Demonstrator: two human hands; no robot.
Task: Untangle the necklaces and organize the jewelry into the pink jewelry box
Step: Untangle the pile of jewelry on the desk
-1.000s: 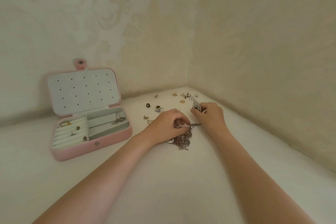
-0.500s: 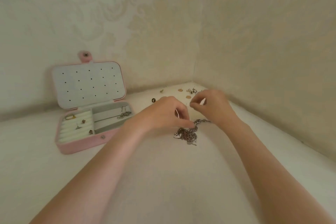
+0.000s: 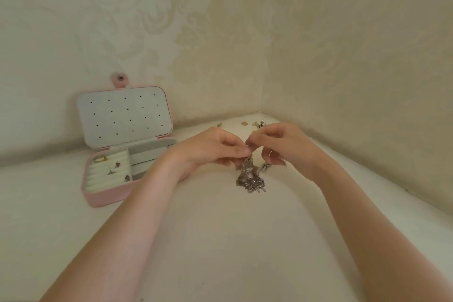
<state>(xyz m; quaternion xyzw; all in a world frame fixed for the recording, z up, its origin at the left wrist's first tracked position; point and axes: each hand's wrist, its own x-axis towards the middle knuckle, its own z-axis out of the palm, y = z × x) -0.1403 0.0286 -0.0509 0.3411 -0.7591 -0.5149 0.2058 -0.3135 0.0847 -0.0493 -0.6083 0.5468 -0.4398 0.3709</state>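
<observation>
Both hands pinch the tangled necklaces [image 3: 250,175] at center frame: left hand [image 3: 210,151] & right hand [image 3: 282,147] fingertips meet on the top of the silver clump, lifting part of it; rest lies on the white surface [image 3: 220,240]. Pink jewelry box [image 3: 115,157] open at left, w/ rings in its rolls. Loose earrings [image 3: 257,124] near the wall corner

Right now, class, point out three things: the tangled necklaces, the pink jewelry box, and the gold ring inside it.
tangled necklaces [image 3: 250,180], head view, heap on the surface
pink jewelry box [image 3: 107,195], head view, front wall
gold ring [image 3: 99,159], head view, its band
</observation>
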